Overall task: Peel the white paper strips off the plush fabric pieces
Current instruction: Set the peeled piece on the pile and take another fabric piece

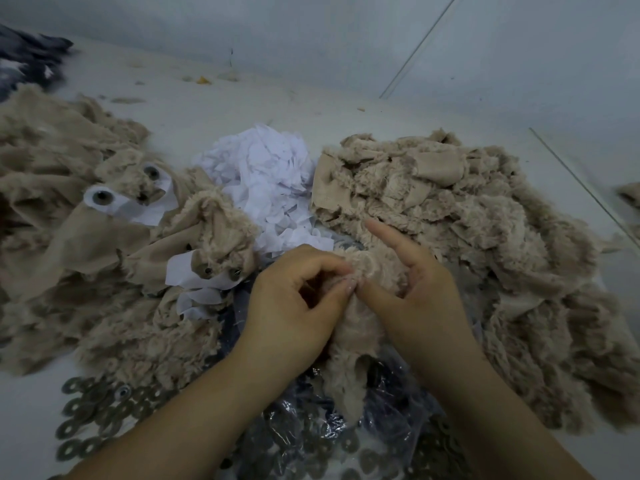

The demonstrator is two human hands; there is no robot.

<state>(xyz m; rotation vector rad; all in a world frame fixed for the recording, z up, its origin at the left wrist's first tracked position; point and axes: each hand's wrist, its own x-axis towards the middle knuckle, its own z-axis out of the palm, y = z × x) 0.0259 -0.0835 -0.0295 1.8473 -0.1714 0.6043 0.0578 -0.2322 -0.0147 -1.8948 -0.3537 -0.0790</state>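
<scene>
One tan, long-piled plush fabric piece (353,344) is held at the lower centre of the frame, hanging down between two hands. The left hand (294,303) is curled on its upper edge, fingertips pinched into the pile. The right hand (426,289) grips the same piece with thumb and lower fingers, while its index finger is stretched out, pointing to the upper left. No paper strip can be made out on the held piece.

Two large heaps of tan plush pieces are seen on the pale table (214,109): one heap (86,244) at the left, one heap (467,216) at the right. In the left heap, about four white paper strips (145,209) are still stuck on, with dark plastic eyes (102,197) set through them; four eyes are counted. One pile of loose white paper scraps (266,181) lies between the heaps at the centre.

A crumpled clear plastic bag (311,427) at the lower centre is seen holding grey metal washers, too many to count; more washers (93,410) are scattered at the lower left.
</scene>
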